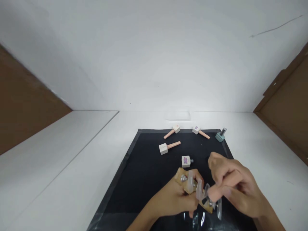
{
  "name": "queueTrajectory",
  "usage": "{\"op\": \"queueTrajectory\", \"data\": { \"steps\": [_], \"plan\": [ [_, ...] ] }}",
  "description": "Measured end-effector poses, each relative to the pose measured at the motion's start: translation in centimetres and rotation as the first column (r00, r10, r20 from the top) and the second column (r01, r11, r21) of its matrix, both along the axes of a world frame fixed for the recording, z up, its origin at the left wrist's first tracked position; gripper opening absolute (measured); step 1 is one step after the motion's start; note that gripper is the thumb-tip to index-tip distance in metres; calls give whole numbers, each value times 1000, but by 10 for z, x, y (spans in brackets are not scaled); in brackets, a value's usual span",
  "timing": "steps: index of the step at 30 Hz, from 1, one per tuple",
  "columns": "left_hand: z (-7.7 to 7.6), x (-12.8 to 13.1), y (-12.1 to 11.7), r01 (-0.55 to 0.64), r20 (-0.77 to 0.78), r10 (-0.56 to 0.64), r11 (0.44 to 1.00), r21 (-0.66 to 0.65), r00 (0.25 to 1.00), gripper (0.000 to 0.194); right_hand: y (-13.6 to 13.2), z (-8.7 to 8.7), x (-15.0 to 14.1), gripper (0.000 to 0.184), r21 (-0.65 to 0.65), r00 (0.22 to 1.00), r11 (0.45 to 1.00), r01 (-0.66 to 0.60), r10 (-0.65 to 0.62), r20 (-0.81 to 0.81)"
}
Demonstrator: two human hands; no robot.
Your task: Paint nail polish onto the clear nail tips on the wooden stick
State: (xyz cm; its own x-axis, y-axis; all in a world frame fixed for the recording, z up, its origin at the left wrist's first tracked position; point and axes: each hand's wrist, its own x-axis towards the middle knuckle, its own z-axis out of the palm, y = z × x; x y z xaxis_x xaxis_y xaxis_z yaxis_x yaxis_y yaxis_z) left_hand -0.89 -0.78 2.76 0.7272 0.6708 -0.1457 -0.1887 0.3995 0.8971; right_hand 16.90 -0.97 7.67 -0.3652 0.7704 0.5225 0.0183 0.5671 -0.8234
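My left hand (173,197) is closed around a light-brown nail-tip stand (209,207) with silver-coloured pegs. Several clear false nail tips (199,190) stick up from it, and part of the stand is hidden by my fingers. In my right hand (243,186) is a long peach nail polish brush cap (215,192), pinched between thumb and fingers. Its lower end is close to the nail tips on the right part of the stand; whether the brush touches one I cannot tell. Just beyond my left hand, an uncapped white nail polish bottle (186,161) with a purple mark lies on the mat.
On the black mat (134,186) lie several white bottles with peach caps, one at the left (163,148), others at the back. A teal bottle (219,137) sits near the right back corner. Shiny clear shapes (195,221) show near the front. White walls (154,64) enclose the table.
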Motion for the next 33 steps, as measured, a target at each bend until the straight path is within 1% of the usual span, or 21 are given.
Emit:
{"op": "queueTrajectory", "data": {
  "steps": [2, 4, 6, 8, 9, 11, 13, 15, 17, 19, 21, 23, 26, 28, 30, 33],
  "plan": [
    [-1, 0, 0, 6, -8, -6, 1000, -5, 1000, 23, 0, -1, 1, 32, -9, 998, 998, 55, -54, 27],
    [-1, 1, -1, 8, -13, -8, 1000, -1, 1000, 21, 0, -2, 2, 31, -25, 994, 994, 110, -110, 13],
    [-1, 1, -1, 8, -16, -8, 1000, 1, 1000, 21, 0, -2, 2, 31, -29, 998, 998, 58, -58, -17],
    [0, 2, -2, 1, -24, -1, 1000, 7, 1000, 22, 0, -2, 3, 33, -41, 1000, 999, 17, -17, 14],
    [0, 2, -2, -1, -31, 1, 1000, 8, 1000, 22, -1, -2, 3, 34, -43, 999, 999, 26, -24, 34],
    [0, 2, -2, -5, -39, 5, 1000, 12, 999, 21, -1, -2, 3, 35, -29, 996, 996, 86, -85, 39],
    [-1, 2, -2, -5, -34, 5, 1000, 12, 999, 21, -1, -1, 2, 34, -6, 995, 995, 104, -104, -10],
    [-1, 3, -2, -9, -19, 10, 1000, 19, 1000, 20, 0, 1, 0, 33, -4, 998, 999, 41, -41, -39],
    [-1, 4, -1, -15, -18, 15, 1000, 24, 1000, 20, 1, 2, 0, 36, -16, 1000, 1000, -1, 1, -17],
    [-3, 4, -1, -13, -30, 13, 1000, 18, 999, 20, 1, 1, 0, 38, -18, 998, 998, 67, -66, 16],
    [-5, 4, -2, -10, -35, 10, 1000, 10, 999, 21, 1, -1, 0, 36, -12, 991, 991, 133, -133, -1],
    [-7, 3, -2, -14, -32, 14, 1000, 14, 999, 21, 0, -3, 1, 33, -30, 994, 994, 107, -108, -31],
    [-9, 5, -2, -10, -11, 10, 1000, 7, 1000, 22, 0, -5, 4, 33, -61, 999, 997, 46, -46, 1],
    [-9, 6, -2, 4, 8, -4, 1000, -10, 1000, 25, 0, -6, 5, 34, -54, 997, 996, 76, -75, 21],
    [-10, 7, -3, 14, 28, -13, 999, -29, 1000, 31, 1, -6, 6, 34, -54, 993, 991, 119, -120, -9],
    [-11, 6, -2, 33, 84, -29, 998, -56, 996, 38, 1, -6, 6, 31, -63, 994, 994, 87, -91, -54]
  ]
}}
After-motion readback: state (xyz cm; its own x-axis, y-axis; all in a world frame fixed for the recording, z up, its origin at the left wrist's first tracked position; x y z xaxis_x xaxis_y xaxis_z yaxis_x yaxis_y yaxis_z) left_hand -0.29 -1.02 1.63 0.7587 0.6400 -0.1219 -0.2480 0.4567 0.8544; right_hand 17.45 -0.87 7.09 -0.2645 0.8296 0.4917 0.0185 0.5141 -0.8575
